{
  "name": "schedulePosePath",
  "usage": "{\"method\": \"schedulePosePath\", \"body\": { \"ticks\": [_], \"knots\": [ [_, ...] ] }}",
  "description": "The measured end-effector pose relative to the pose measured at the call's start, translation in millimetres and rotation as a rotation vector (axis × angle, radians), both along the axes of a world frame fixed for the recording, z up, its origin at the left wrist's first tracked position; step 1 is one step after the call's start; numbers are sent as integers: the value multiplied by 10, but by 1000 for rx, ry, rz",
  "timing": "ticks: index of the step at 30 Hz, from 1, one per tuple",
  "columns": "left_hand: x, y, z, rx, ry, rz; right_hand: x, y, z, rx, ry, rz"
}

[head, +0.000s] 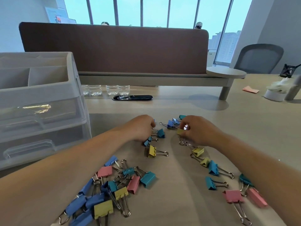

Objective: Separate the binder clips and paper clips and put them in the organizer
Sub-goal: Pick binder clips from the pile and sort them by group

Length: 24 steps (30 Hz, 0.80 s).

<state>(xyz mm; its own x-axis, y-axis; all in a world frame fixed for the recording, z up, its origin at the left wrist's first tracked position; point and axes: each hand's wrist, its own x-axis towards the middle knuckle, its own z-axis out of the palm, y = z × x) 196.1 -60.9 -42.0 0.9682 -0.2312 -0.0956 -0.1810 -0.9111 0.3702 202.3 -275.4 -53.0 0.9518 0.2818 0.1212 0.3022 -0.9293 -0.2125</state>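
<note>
Head view, looking down along both bare forearms: nearest on the pale surface, at lower left, lies a heap of binder clips in blue, pink, yellow and teal, their wire handles crossing. At lower right, just beside the right forearm, lie two pink binder clips with teal ones close by, loosely spread. Farther in, a yellow binder clip lies alone between the arms, and a short row of yellow and teal clips trails out from under the right hand.

The left hand rests knuckles-up on the surface, fingers curled down among a few small teal clips. Its fingertips are hidden, so I cannot tell whether its grip has closed on anything. The right hand has its grip pinching a small yellow binder clip between thumb and fingertips, with the wire handles hanging below. Just beyond it lie blue binder clips.

The organizer stands well to the left, a white unit with clear drawers pushed in and open compartments on top. Behind, water bottles stand under a shelf, backed by a brown divider panel, with an office chair at far right.
</note>
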Motion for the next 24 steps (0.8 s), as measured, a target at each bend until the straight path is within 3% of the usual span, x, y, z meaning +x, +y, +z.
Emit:
{"method": "schedulePosePath", "body": {
  "ticks": [4,8,15,19,24],
  "knots": [
    [-136,30,143,79,105,-44,-40,-97,46,82,-68,-41],
    [-266,24,145,-34,300,-60,-95,-205,36,100,-93,-77],
    [-245,-181,-39,-257,190,40,-373,-293,112,129,-90,-74],
    [-261,-290,37,-412,107,51,-529,-406,204,41,126,-68],
    [-427,-476,138,-226,-27,-75,-762,-477,336,-20,437,47]
  ]
}}
